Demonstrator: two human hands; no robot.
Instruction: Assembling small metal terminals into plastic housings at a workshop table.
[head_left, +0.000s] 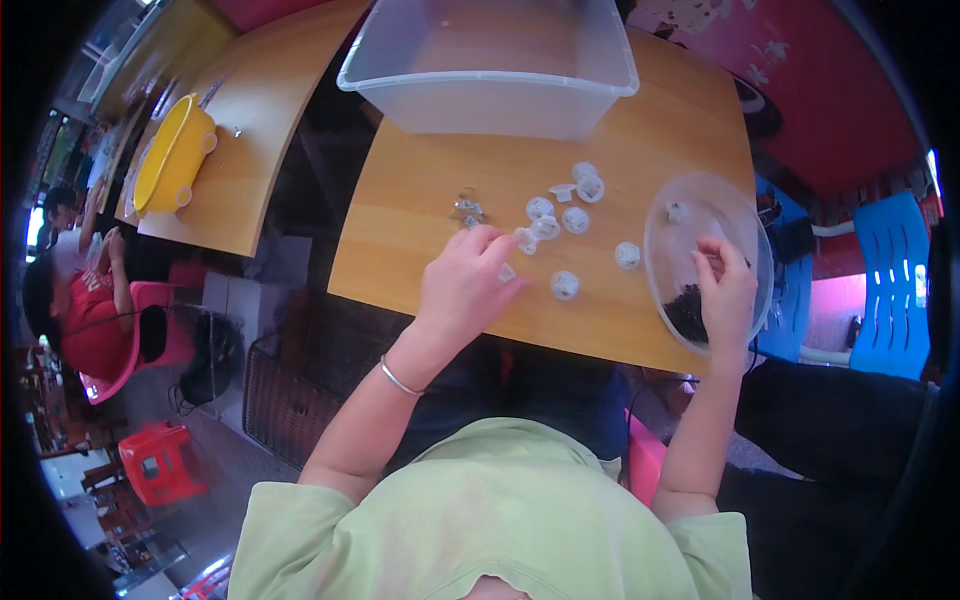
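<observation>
My left hand (pixel 462 285) is over the table's front part, thumb and forefinger spread apart. Its forefinger tip is right beside a small white plastic piece (pixel 527 241), and another white piece (pixel 507 272) shows between thumb and forefinger. Several round white plastic parts (pixel 565 285) lie loose to the right of this hand and beyond it. Just past its knuckles is a small heap of shiny, clear or metallic bits (pixel 467 210). Over an oval clear tray (pixel 655 215), my right hand (pixel 728 290) has thumb and fingertips pinched together; whatever they hold is too small to make out.
The tray holds a pile of small black pieces (pixel 686 312) and one white part (pixel 674 211). A large translucent bin (pixel 490 100) stands at the table's far side. On another table at left is a yellow tub (pixel 172 160). A person in red (pixel 95 315) sits there, near a red stool (pixel 163 465).
</observation>
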